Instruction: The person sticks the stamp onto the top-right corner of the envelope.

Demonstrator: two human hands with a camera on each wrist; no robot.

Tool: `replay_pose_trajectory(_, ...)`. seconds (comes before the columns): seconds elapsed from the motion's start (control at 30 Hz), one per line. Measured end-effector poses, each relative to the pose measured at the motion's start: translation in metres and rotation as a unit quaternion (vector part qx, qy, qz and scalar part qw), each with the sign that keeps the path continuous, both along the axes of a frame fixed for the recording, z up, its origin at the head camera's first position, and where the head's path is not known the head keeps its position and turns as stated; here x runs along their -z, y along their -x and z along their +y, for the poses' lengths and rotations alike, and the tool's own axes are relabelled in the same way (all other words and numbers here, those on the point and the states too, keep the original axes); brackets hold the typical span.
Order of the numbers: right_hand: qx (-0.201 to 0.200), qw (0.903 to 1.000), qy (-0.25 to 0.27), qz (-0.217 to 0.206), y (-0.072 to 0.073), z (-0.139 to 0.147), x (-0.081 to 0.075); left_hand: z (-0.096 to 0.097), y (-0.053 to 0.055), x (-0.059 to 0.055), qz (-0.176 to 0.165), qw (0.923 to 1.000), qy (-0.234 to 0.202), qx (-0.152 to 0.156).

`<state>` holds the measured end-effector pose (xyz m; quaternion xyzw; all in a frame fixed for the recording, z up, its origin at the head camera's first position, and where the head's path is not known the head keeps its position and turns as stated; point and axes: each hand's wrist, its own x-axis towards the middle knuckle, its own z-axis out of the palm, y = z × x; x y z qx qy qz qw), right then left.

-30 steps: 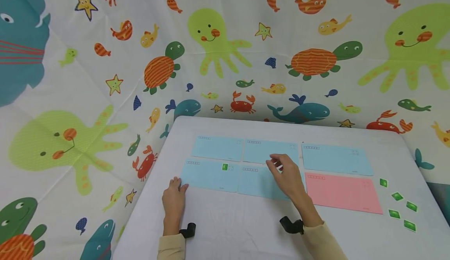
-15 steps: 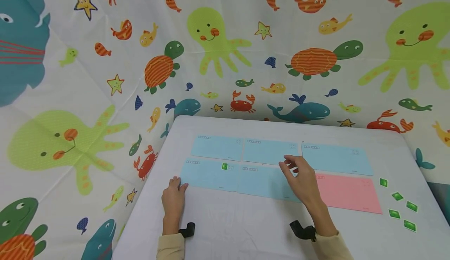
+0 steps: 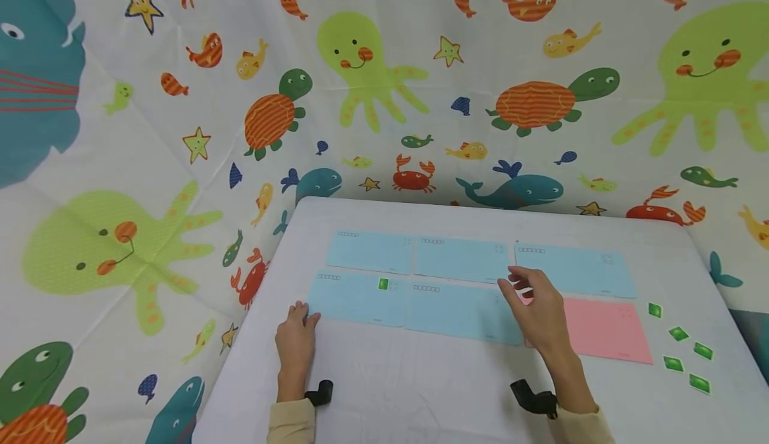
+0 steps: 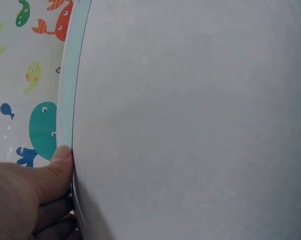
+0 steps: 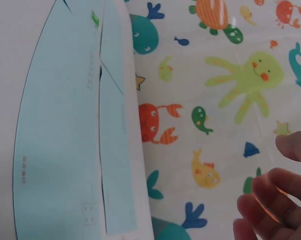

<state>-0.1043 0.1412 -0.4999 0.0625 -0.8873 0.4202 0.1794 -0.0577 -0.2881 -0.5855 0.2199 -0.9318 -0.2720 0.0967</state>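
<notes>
My left hand rests at the near left corner of the front-left blue envelope; in the left wrist view the thumb lies at the envelope's edge. That envelope bears a small green stamp near its upper right. My right hand hovers over the left part of the pink envelope, hiding it. Its fingers are loosely bent, thumb apart from them, and the right wrist view shows nothing between the fingertips. Left of it lies the front-middle blue envelope.
Behind these is a row of three blue envelopes. Several loose green stamps are scattered to the right of the pink envelope. The white table meets a cloth printed with sea animals at its back and left.
My right hand has moved right, from above the front-middle blue envelope to over the pink one, with nothing in it. The left hand has stayed at its corner.
</notes>
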Motion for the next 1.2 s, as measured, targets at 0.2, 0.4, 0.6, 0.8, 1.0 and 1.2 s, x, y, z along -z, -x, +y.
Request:
replay_pose_trajectory(0.2, 0.030, 0.9995, -0.007, -0.012, -0.004, 0.009, 0.002, -0.001, -0.001, -0.001, 0.003, 1.0000, -0.001, -0.002)
replay_pose_trajectory(0.4, 0.052, 0.9986, -0.009, 0.005, -0.009, 0.019, 0.001, -0.001, 0.000, -0.001, 0.011, 0.9999, -0.003, -0.001)
replay_pose_trajectory(0.6, 0.079, 0.9967, -0.015, 0.008, -0.016, 0.035, 0.000, -0.003, 0.001, 0.000, 0.000, 0.9999, -0.009, 0.004)
replay_pose_trajectory(0.8, 0.107, 0.9941, -0.019, 0.008, -0.023, 0.056, 0.005, -0.004, 0.002, 0.001, -0.005, 1.0000, 0.000, 0.007)
replay_pose_trajectory(1.0, 0.124, 0.9921, -0.016, 0.007, -0.029, 0.072, 0.007, -0.003, 0.001, 0.000, 0.000, 1.0000, 0.006, 0.004)
replay_pose_trajectory(1.2, 0.150, 0.9884, -0.023, -0.008, -0.032, 0.083, 0.005, -0.002, 0.002, 0.000, -0.004, 1.0000, 0.004, 0.005)
